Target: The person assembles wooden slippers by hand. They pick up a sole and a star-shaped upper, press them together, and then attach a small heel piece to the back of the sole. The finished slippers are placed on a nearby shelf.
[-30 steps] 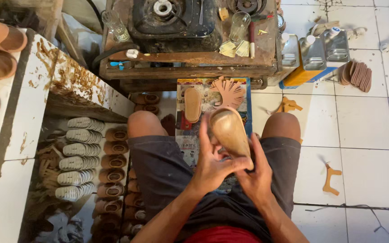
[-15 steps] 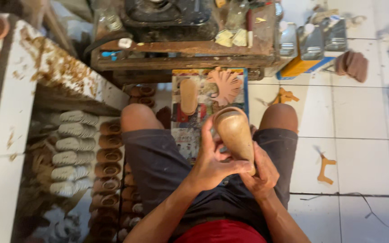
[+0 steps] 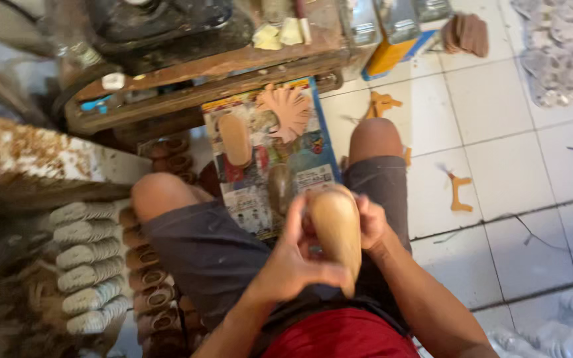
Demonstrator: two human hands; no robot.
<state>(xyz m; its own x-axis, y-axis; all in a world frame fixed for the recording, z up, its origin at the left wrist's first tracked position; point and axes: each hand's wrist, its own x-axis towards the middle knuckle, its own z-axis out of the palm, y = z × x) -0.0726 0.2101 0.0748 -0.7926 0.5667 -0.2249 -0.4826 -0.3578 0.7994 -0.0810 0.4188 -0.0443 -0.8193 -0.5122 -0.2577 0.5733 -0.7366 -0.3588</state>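
Over the lap, the left hand (image 3: 285, 265) curled its fingers around the tan shoe sole (image 3: 336, 229); its long axis ran away from the body, the right hand (image 3: 371, 222) pressing its far side, equally near.

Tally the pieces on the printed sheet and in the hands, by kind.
Tan sole gripped by the left hand and right hand: 1
Oval soles lying on the printed sheet, a tan one and a darker one: 2
Fan of brown cut pieces on the sheet: 1
Total: 4
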